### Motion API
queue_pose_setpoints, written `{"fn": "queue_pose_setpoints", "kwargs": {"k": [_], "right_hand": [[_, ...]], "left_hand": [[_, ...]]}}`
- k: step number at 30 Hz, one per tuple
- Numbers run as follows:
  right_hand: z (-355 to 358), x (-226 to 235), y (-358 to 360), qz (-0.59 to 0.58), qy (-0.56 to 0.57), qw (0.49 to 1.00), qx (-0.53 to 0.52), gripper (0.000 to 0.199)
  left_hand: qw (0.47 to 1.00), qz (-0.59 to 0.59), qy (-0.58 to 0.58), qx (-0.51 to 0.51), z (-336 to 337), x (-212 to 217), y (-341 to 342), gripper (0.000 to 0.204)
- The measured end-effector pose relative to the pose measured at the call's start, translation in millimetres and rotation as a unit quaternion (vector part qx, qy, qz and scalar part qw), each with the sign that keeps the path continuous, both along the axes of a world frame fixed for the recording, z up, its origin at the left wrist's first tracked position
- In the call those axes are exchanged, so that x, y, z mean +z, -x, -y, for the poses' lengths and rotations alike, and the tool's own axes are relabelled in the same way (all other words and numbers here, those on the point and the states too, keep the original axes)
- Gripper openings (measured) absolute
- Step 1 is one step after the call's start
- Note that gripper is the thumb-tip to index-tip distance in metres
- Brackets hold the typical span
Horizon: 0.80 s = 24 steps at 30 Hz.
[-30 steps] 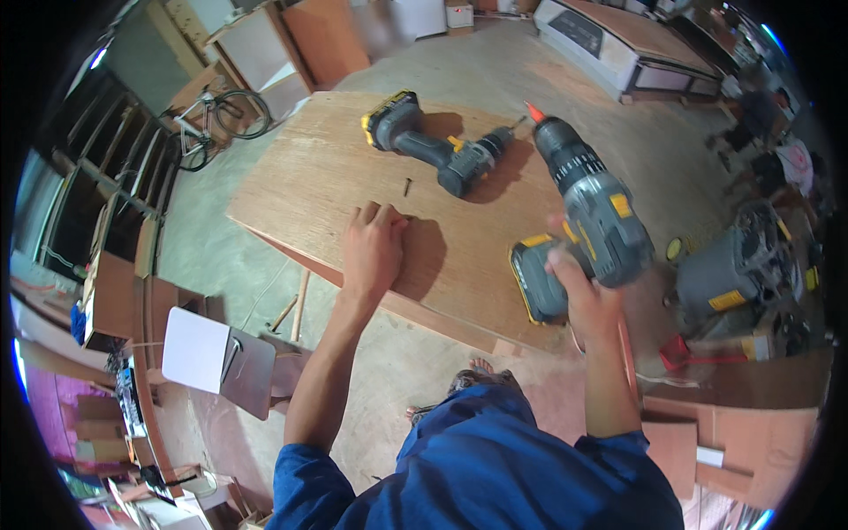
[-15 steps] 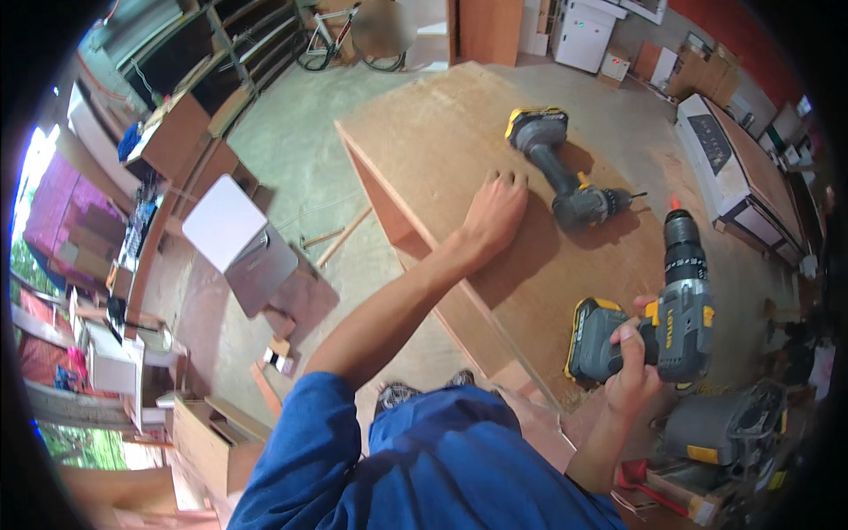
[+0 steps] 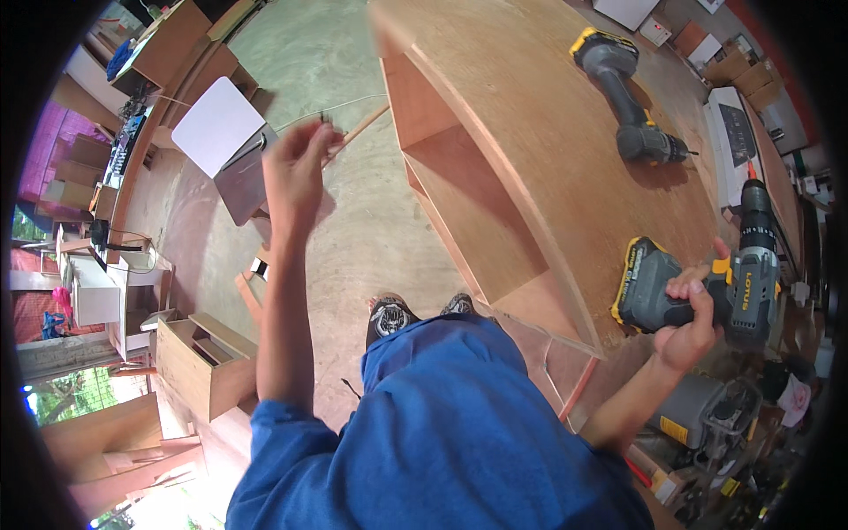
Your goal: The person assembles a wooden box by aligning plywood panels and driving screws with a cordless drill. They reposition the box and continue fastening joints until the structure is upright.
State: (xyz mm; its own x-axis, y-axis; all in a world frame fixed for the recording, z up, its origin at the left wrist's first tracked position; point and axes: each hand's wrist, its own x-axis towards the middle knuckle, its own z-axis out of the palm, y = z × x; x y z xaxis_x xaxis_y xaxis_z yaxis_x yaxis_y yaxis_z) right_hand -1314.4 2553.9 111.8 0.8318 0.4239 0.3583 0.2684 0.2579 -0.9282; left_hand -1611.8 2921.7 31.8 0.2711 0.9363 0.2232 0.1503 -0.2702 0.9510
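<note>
My right hand (image 3: 689, 322) is wrapped round the grip of a grey and yellow cordless drill (image 3: 753, 287), its chuck pointing away from me and an orange-red tip at its end. The drill's battery is over the near right end of a wooden cabinet (image 3: 521, 115). Off the cabinet's left side, my left hand (image 3: 299, 172) is raised above the floor with its fingers drawn together. Something small and dark shows at its fingertips, too small to name. A second cordless drill (image 3: 629, 110) lies on the cabinet's upper face, a bit in its chuck.
Open compartments face left in the cabinet. A white-topped stool-like piece (image 3: 216, 128) and a wooden stick (image 3: 367, 124) are beyond my left hand. A small wooden box (image 3: 208, 367) stands at lower left. At right are a long white boxed unit (image 3: 731, 132) and a grey machine (image 3: 698, 415).
My left hand has lifted off the cabinet's upper face and swung left over the floor, fingers drawn together. The view has shifted left; my right hand still grips the drill.
</note>
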Motion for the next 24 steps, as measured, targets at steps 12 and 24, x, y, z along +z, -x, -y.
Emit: {"fn": "queue_pose_setpoints", "kwargs": {"k": [12, 24], "right_hand": [[-33.4, 17.3, 92.5, 0.015, 0.04, 0.988, 0.146, 0.068], [-156.9, -91.4, 304.4, 0.148, 0.23, 0.912, 0.306, 0.055]], "left_hand": [[0.863, 0.066, 0.474, -0.16, 121.8, -104.9, 99.2, 0.023], [0.7, 0.397, 0.555, -0.211, 62.3, -6.6, 155.2, 0.067]]}}
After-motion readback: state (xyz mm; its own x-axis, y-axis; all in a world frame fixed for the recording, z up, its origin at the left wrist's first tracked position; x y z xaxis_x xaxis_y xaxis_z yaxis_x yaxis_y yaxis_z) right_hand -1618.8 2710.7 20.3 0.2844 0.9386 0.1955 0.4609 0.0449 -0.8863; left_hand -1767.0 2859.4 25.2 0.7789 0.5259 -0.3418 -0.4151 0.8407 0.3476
